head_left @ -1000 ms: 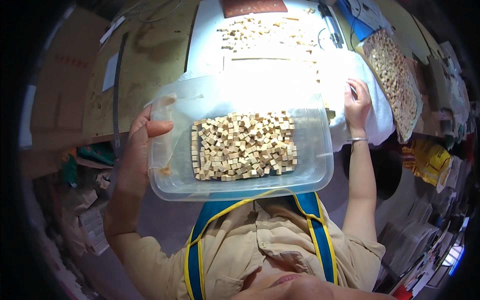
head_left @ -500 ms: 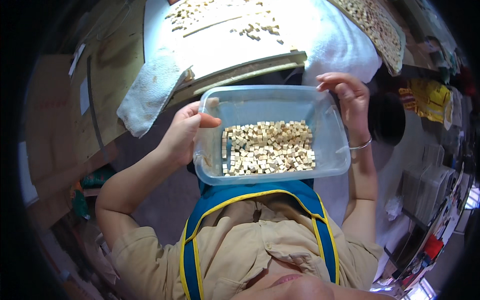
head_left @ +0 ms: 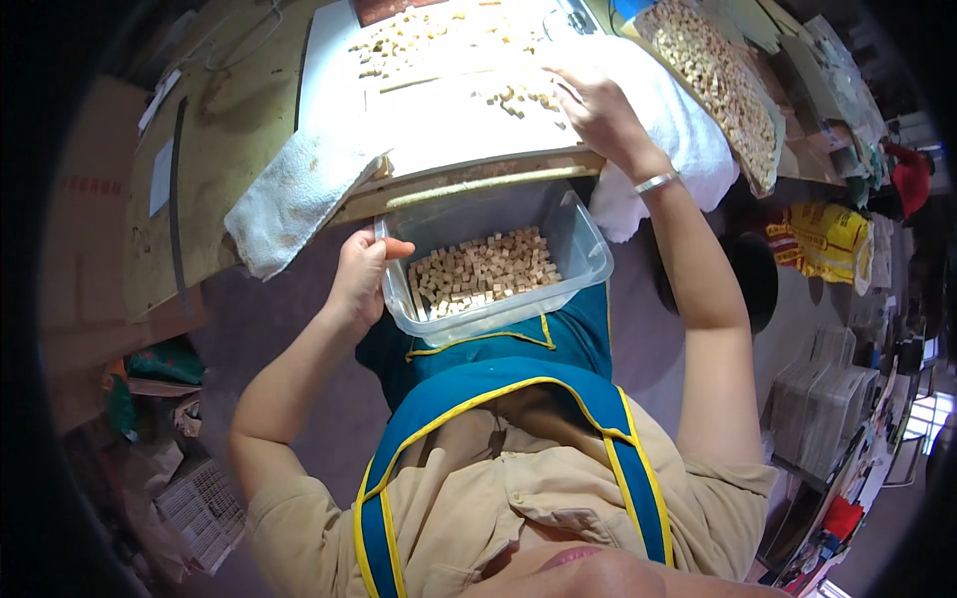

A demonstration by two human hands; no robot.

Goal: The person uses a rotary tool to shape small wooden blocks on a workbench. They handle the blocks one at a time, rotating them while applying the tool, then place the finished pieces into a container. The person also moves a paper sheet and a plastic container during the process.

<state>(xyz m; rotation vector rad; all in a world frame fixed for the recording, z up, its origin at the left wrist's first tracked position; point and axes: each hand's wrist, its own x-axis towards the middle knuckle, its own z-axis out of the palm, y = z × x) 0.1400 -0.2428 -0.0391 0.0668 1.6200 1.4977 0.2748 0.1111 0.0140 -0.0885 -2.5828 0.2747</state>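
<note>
My left hand grips the left rim of a clear plastic tub, thumb over the edge. Many small pale wooden cubes lie in the tub's bottom. The tub sits above my lap, its far rim tucked by the table's front edge. My right hand reaches over the right part of a brightly lit white board, fingers stretched out and holding nothing I can see. Beside its fingertips is a loose group of cubes. A thin wooden strip parts them from more scattered cubes farther back.
A white towel drapes over the board's left corner and another towel over its right. Farther right, a tray heaped with cubes rests on the table. A black round stool and a yellow bag are at the right.
My right hand has left the tub's right side and moved up and forward over the board. The tub has shifted left and tilted, still in my left hand, toward the table edge.
</note>
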